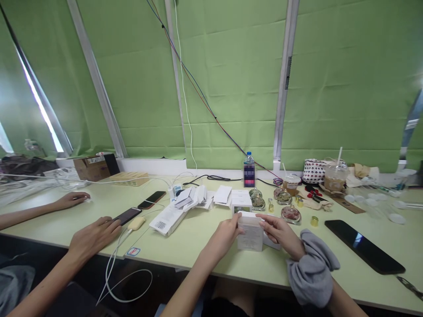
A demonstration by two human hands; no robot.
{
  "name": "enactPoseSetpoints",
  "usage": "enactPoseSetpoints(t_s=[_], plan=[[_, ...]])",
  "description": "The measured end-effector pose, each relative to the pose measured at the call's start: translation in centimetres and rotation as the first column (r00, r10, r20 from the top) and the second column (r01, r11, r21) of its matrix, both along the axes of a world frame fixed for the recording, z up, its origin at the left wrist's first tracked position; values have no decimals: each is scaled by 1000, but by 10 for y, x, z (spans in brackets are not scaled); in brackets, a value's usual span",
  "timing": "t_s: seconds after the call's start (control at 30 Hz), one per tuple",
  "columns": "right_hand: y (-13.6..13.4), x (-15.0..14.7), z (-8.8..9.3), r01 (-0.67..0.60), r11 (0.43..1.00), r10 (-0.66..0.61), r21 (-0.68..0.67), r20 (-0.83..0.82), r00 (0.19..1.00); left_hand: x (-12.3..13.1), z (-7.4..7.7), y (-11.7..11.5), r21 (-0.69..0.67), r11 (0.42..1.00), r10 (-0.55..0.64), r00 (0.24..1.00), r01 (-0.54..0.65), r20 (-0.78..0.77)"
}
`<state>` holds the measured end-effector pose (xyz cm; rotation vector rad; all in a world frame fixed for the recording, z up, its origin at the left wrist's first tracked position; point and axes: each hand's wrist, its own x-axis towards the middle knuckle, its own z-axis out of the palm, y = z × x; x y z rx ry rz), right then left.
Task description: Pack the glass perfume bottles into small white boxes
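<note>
My left hand (226, 234) and right hand (281, 231) both grip one white box (250, 237) at the table (194, 240).
Loose cartons (192, 199) lie to the left; next, my left hand clasps the box's left side and my right fingers pinch its upper right corner; round bottles (291, 214) sit beyond, to the right. Squeezing too hard could crease the card, I think, and a careless shove forward could push the smaller boxes (240, 200) behind into those bottles.
</note>
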<state>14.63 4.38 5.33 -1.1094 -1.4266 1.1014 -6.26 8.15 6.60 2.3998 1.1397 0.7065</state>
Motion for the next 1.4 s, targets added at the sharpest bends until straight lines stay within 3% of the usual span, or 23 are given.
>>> enactPoseSetpoints(t_s=[1.4], plan=[[2,1,-2,-19,1000,17,-21,-101,995,0,7,-3,-27,1000,0,999,-1,-52]])
